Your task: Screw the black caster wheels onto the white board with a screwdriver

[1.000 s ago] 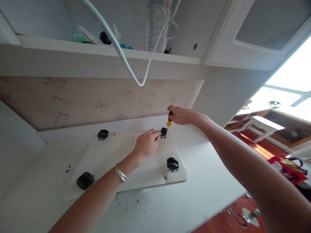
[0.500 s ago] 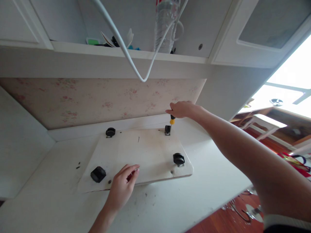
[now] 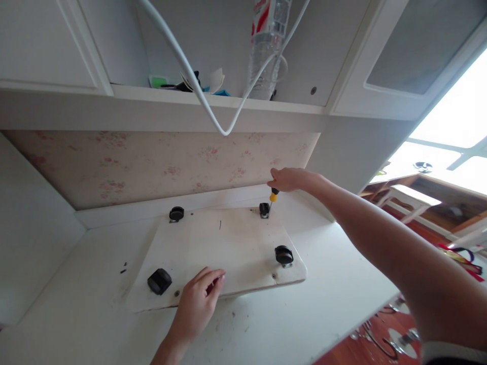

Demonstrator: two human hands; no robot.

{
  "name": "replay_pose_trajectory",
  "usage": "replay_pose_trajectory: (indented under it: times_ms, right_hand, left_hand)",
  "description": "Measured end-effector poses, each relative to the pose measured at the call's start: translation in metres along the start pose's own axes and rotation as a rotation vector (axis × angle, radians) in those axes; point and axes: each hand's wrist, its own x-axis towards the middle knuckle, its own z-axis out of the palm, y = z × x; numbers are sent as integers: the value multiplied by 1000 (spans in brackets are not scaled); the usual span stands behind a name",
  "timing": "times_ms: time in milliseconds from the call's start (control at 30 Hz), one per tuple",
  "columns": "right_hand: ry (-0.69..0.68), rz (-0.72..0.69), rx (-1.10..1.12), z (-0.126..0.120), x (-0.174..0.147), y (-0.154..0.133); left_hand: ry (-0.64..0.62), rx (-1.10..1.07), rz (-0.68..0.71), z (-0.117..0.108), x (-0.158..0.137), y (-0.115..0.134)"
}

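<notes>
Fingers (image 3: 274,173) of the right hand (image 3: 289,179) are wrapping round the black-and-yellow handle of a screwdriver (image 3: 273,196), which is leaning slightly from upright, its shaft running down just beside the black two o'clock caster (image 3: 264,209) on a white board (image 3: 243,243); whether the tip is touching metal I cannot tell. At seven o'clock, by the board's near edge, the left hand (image 3: 201,299) is curling loosely, thumb close to forefinger; whether it is pinching anything I cannot tell. More casters are standing at three o'clock (image 3: 283,254), eight o'clock (image 3: 160,281) and ten o'clock (image 3: 176,214). The board is lying on a white desktop (image 3: 335,274), where dark flecks (image 3: 123,271) are showing at nine. Farther out, a floral panel (image 3: 182,157) is stretching behind, a white cable (image 3: 225,133) is dangling at twelve, and a clear bottle (image 3: 262,66) is standing on a shelf (image 3: 160,95) between twelve and one.
</notes>
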Motion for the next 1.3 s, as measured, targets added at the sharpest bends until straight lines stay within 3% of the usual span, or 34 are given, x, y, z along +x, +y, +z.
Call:
replay_pose_trajectory:
  times_ms: [233, 433, 567, 733, 900, 1100, 1300]
  right_hand:
    - [-189, 24, -62, -11, -12, -2]
    - [-188, 58, -145, -15, -19, -4]
    - [-276, 19, -107, -15, -19, 2]
    - [-244, 86, -151, -15, -21, 4]
    - [-304, 20, -69, -17, -29, 2]
    - [-220, 101, -142, -17, -26, -2]
    - [-292, 41, -101, -16, -25, -1]
  left_hand:
    - [20, 23, 41, 3, -1, -2]
    - [13, 41, 78, 5, -2, -5]
    - [7, 38, 76, 5, -2, -6]
    - [-6, 42, 62, 7, 0, -6]
    - [-9, 49, 57, 7, 0, -5]
    - [-11, 44, 41, 8, 0, -5]
    - [-36, 61, 28, 8, 0, -4]
